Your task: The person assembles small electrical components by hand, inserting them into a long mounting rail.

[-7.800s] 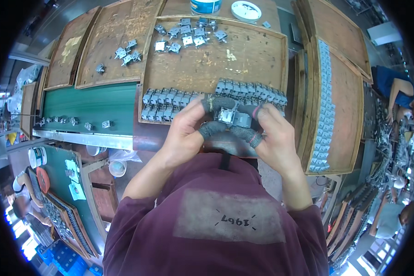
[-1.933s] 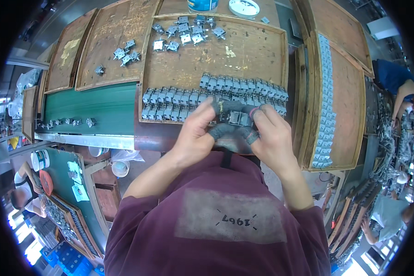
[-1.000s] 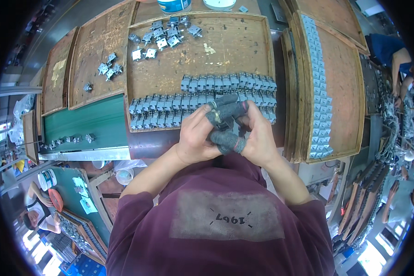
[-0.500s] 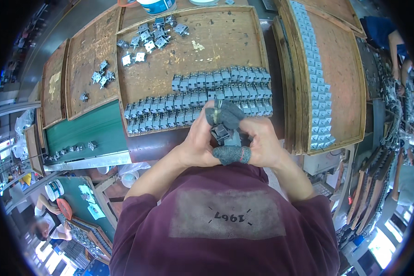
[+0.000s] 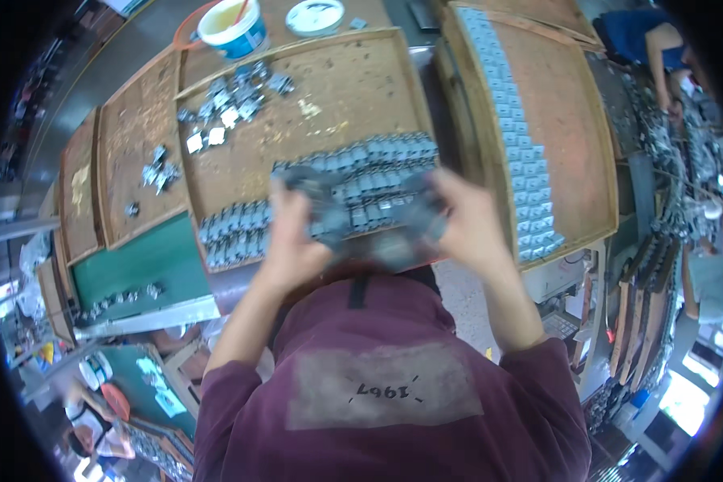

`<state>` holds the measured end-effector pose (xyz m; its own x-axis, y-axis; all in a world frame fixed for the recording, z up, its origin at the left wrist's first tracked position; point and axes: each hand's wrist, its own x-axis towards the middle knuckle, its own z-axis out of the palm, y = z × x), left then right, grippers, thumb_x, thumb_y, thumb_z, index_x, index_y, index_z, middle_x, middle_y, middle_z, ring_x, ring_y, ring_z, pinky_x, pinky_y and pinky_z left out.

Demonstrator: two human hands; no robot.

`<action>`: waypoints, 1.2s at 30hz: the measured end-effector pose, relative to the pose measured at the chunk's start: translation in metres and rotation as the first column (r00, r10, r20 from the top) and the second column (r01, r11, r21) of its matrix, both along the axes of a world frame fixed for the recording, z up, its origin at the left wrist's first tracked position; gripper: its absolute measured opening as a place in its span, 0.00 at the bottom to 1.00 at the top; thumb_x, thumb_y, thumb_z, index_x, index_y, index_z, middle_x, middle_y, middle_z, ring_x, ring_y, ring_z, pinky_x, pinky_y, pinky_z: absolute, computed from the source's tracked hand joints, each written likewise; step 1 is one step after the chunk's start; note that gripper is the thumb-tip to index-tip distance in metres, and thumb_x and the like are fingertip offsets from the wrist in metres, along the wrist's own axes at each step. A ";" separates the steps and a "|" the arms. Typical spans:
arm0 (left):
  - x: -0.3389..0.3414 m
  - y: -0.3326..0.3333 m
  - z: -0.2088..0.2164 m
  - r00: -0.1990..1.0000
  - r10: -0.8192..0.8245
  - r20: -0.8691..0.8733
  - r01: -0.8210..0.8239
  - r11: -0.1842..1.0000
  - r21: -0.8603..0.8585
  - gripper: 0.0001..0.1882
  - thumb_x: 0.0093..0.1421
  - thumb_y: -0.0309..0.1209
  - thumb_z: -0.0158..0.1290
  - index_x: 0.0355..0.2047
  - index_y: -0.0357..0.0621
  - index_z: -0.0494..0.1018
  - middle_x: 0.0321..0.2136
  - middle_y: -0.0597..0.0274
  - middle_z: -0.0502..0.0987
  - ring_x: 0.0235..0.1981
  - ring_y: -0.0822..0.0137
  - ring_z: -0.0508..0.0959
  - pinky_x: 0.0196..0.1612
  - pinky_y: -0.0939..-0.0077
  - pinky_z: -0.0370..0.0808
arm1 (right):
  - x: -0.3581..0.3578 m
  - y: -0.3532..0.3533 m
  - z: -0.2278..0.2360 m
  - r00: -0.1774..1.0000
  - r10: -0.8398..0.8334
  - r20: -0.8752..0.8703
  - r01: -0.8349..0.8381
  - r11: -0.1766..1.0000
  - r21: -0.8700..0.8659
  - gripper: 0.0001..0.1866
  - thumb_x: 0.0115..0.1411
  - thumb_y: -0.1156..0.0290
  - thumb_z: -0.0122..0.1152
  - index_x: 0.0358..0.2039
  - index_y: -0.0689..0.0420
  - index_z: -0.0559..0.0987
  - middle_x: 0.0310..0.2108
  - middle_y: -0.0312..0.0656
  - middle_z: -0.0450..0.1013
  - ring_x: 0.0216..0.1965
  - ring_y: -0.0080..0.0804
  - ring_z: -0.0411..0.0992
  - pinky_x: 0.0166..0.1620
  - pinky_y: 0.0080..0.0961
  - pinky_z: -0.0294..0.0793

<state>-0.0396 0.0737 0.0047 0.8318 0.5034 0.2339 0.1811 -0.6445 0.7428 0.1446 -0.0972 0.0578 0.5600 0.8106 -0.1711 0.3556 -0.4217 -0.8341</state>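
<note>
My left hand and my right hand are held apart over the front edge of a wooden tray. Both have dark grey coverings on the fingers, and motion smears them, so I cannot tell whether either holds anything. Rows of small grey metal parts stand packed along the near side of the tray, partly behind my fingers. A blurred greyish shape shows between the hands, too smeared to name. More loose metal parts lie heaped at the tray's far left.
On the right, another wooden tray holds a column of grey metal parts. A white-and-blue bucket and a white lid stand beyond. Left lies a green surface with several parts. Other people work at far right and lower left.
My hands were together around a small metal part in front of my chest; now they have separated left and right, and blurred. The whole view has shifted, showing more of the bucket.
</note>
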 end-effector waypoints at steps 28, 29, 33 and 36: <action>-0.184 0.145 -0.058 0.608 0.793 -0.040 -0.722 0.573 0.387 0.16 0.53 0.29 0.58 0.43 0.44 0.76 0.38 0.50 0.79 0.41 0.49 0.79 0.43 0.57 0.75 | 0.216 -0.132 -0.051 0.774 -0.546 -0.321 0.633 0.657 0.409 0.13 0.67 0.70 0.50 0.50 0.60 0.74 0.41 0.44 0.76 0.37 0.30 0.76 0.38 0.25 0.78; -0.205 0.148 -0.050 0.425 0.885 -0.192 -0.749 0.463 0.474 0.17 0.53 0.32 0.58 0.44 0.45 0.75 0.41 0.52 0.79 0.44 0.50 0.79 0.44 0.57 0.76 | 0.217 -0.138 -0.053 0.781 -0.507 -0.366 0.625 0.644 0.442 0.16 0.67 0.72 0.47 0.53 0.61 0.72 0.47 0.45 0.75 0.43 0.33 0.75 0.43 0.27 0.78; -0.294 0.148 -0.064 -0.080 0.776 -0.626 -0.738 0.376 0.561 0.23 0.59 0.45 0.52 0.50 0.45 0.71 0.44 0.47 0.80 0.45 0.47 0.80 0.47 0.55 0.77 | 0.169 -0.085 -0.049 0.815 -0.410 -0.410 0.576 0.654 0.490 0.19 0.69 0.72 0.46 0.59 0.62 0.69 0.54 0.46 0.72 0.50 0.37 0.74 0.50 0.28 0.77; -0.336 0.147 -0.101 0.018 0.746 -0.666 -0.826 0.386 0.410 0.21 0.59 0.41 0.52 0.50 0.46 0.72 0.44 0.47 0.80 0.44 0.45 0.80 0.46 0.57 0.76 | 0.131 -0.047 -0.062 0.880 -0.255 -0.401 0.446 0.735 0.511 0.21 0.68 0.71 0.51 0.60 0.62 0.69 0.55 0.46 0.71 0.51 0.35 0.74 0.49 0.29 0.79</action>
<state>-0.3760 0.2207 -0.0967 -0.2698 0.9415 -0.2019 0.9538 0.2900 0.0779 0.2751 -0.1438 -0.0039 0.8258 0.5608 0.0593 -0.0126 0.1234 -0.9923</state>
